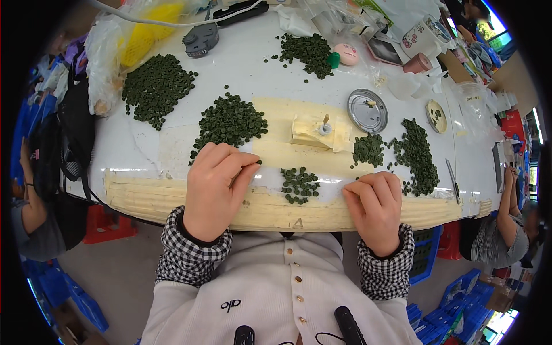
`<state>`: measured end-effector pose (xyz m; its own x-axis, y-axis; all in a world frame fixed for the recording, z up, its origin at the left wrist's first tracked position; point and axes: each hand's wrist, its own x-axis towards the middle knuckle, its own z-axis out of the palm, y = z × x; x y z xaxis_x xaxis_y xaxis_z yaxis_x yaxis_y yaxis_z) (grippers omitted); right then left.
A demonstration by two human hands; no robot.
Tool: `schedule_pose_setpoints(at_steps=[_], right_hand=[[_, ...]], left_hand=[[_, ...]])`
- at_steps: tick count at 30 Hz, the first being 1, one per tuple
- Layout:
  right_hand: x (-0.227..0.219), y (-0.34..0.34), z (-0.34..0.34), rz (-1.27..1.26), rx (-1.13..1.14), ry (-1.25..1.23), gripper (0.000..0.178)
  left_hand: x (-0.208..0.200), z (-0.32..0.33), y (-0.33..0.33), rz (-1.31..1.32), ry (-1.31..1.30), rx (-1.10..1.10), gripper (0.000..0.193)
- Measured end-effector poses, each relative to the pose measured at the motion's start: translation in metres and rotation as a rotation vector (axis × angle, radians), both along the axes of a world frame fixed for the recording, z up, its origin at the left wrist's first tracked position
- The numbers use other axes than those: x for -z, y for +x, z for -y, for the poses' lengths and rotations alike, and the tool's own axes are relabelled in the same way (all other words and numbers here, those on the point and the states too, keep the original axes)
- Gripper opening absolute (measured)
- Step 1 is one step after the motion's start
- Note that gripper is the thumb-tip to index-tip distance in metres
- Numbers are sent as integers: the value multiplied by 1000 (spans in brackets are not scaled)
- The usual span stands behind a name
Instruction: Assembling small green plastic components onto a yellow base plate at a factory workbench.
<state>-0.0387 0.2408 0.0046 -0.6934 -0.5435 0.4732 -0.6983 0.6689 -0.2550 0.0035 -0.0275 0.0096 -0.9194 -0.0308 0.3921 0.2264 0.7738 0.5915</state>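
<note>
My left hand has thumb and forefinger pinched together at a small green piece, held at their tips just off the near edge of the left heap. My right hand rests at the near edge of the counter, fingers curled in towards the thumb; I cannot tell from here whether it grips anything. Between the hands I see a loose batch of similar green pieces. Beyond that, at the middle, stands a tape-covered block with a short peg on top, and just right of it lies a small cluster of pieces, with a round metal dish farther back. A larger right heap spreads past my right hand, then a thin pen-like tool. Farther out, I have a far-left heap, and a far heap beside a pink rounded object.
</note>
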Motion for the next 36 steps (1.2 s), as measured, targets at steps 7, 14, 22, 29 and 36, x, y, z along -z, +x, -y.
schedule_pose_setpoints(at_steps=[7,14,22,29,36], right_hand=[[0,-2,1,-15,-27,-35,20],[2,-2,2,-8,-40,-88,20],[3,-2,1,-25,-47,-99,21],[3,-2,0,-4,-46,-129,21],[5,-1,1,-7,-26,-126,22]], left_hand=[[0,-14,2,16,0,159,13],[-2,-9,-21,-156,-321,-59,31],[-1,-8,-20,-130,-522,-27,30],[-8,0,1,-76,-443,28,18],[-4,0,15,-80,-273,11,19]])
